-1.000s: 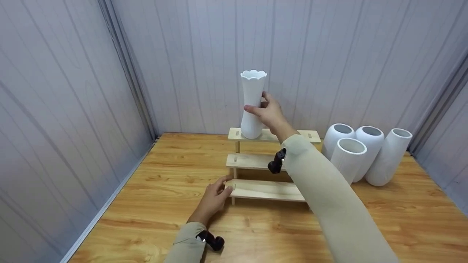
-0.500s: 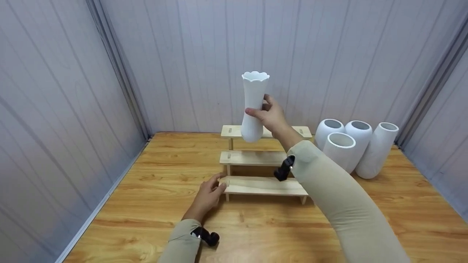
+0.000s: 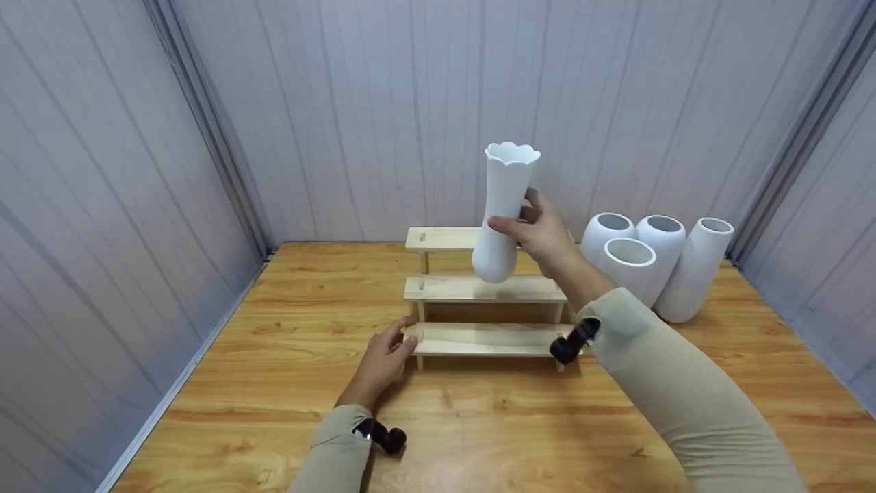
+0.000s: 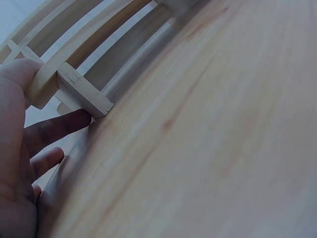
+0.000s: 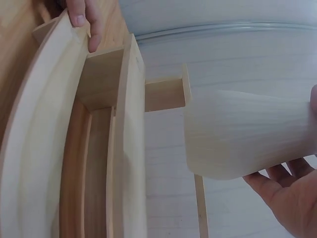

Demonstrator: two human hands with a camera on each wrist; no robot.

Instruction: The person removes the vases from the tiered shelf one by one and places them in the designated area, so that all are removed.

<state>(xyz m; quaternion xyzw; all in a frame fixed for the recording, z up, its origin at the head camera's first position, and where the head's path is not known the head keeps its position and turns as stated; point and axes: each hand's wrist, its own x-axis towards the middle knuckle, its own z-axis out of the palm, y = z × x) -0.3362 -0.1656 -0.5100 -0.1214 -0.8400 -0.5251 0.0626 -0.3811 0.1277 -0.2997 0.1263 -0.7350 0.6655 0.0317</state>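
A white vase (image 3: 501, 226) with a scalloped rim is held by my right hand (image 3: 545, 236), thumb across its front and fingers around its right side. It tilts slightly and hangs in front of the top tier of a three-tier wooden stand (image 3: 486, 289). In the right wrist view, the vase's rounded base (image 5: 223, 134) appears apart from the middle shelf (image 5: 132, 144). My left hand (image 3: 380, 356) holds the left end of the lowest shelf. The left wrist view shows the thumb (image 4: 22, 72) on the shelf edge and a finger by the stand's leg (image 4: 84, 91).
Several other white vases stand grouped to the right of the stand, among them a wide-mouthed one (image 3: 629, 267) in front and a tapered one (image 3: 697, 270) at the right. Panelled walls (image 3: 356, 123) enclose the wood-grain table (image 3: 274, 411) at the back and sides.
My right hand has lifted the vase off the top shelf and brought it right and nearer to me. The left hand keeps its place at the lowest shelf; the head view has shifted slightly.
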